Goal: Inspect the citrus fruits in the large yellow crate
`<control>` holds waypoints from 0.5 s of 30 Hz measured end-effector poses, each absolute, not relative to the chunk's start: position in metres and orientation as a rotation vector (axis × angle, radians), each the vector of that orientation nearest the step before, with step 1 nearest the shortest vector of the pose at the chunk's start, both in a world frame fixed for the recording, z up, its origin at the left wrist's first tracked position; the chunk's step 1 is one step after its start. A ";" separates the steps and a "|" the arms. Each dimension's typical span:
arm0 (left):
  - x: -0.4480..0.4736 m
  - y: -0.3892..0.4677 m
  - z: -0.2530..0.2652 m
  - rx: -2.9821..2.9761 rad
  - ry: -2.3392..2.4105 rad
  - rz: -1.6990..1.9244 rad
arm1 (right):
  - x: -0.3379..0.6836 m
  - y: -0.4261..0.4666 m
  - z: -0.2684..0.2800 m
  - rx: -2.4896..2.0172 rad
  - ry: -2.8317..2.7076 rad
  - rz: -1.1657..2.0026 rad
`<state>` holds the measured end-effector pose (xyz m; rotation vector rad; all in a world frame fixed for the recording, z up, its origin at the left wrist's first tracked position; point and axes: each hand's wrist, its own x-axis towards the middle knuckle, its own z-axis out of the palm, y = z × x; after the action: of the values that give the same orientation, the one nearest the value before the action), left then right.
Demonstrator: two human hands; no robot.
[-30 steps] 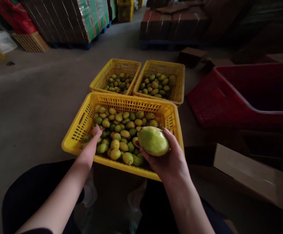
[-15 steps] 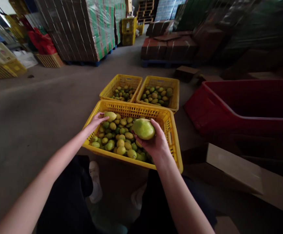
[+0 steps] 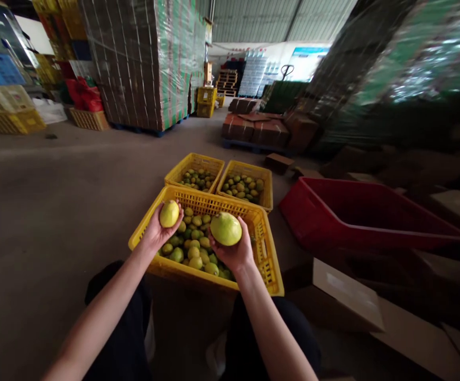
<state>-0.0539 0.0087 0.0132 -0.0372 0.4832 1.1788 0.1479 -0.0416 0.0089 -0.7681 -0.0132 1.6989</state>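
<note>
My left hand is closed around a yellow lemon, palm turned up. In my right hand rests a bigger yellow-green lemon, with the fingers curled under and around it. Both hands are above the near yellow plastic crate, which holds many yellow and green lemons. My forearms and hands cover part of the crate's left and right sides.
Two more yellow crates, one at left and one at right, stand behind with lemons inside. A red tub and cardboard boxes lie to the right. Wrapped stacks and flat cartons on a pallet stand farther back.
My left hand has lifted its lemon and turned palm up, moving slightly right. My right hand still holds the bigger lemon. The view has tilted up, showing more of the background.
</note>
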 end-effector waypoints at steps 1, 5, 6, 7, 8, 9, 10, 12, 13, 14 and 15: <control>-0.050 0.007 0.008 -0.057 0.522 1.164 | 0.147 -0.042 0.002 -0.787 -0.013 1.698; -0.036 0.003 -0.007 -0.044 0.663 1.144 | 0.140 -0.042 -0.025 -0.844 -0.171 1.590; -0.033 0.002 -0.008 -0.033 0.665 1.158 | 0.138 -0.041 -0.030 -0.844 -0.275 1.546; -0.030 0.001 -0.009 -0.024 0.659 1.182 | 0.135 -0.040 -0.034 -0.849 -0.398 1.496; -0.026 0.001 -0.009 -0.018 0.650 1.213 | 0.133 -0.040 -0.037 -0.866 -0.523 1.435; -0.022 0.001 -0.009 -0.014 0.639 1.247 | 0.131 -0.039 -0.038 -0.896 -0.640 1.359; -0.018 0.001 -0.009 -0.008 0.625 1.279 | 0.128 -0.039 -0.037 -0.937 -0.751 1.270; -0.010 0.002 -0.011 0.022 0.603 1.332 | 0.124 -0.039 -0.035 -1.016 -0.964 1.091; -0.007 0.003 -0.013 0.052 0.597 1.354 | 0.122 -0.038 -0.033 -1.039 -1.060 1.015; -0.004 0.004 -0.015 0.096 0.597 1.373 | 0.121 -0.038 -0.031 -1.052 -1.142 0.949; -0.001 0.005 -0.018 0.153 0.603 1.394 | 0.120 -0.037 -0.030 -1.061 -1.209 0.896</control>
<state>-0.0015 0.0049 -0.0178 0.1528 0.6034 1.3945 0.1203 -0.0372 -0.0300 -1.0611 -1.2092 0.8961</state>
